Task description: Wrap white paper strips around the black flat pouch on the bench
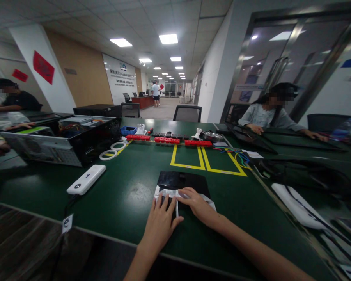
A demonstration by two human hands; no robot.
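A glossy black panel (183, 179) lies flat on the green tabletop in front of me. Along its near side is a crumpled white sheet (171, 192); whether it is cloth, paper or thin plastic I cannot tell. My left hand (160, 218) lies over the sheet's left part, fingers stretched and spread, thumb pointing right. My right hand (200, 205) is on the right part, its fingers bunched together at the middle of the sheet. Part of the sheet sticks out beside the right wrist. What lies under the palms is hidden.
An opened computer case (55, 144) stands left, near a white power bank (86, 179) with a cable. Two white rings (108, 155), red strips (166, 139) and wires (241, 156) lie farther back. Another white device (298, 207) is right. Co-workers (269, 113) sit at both sides.
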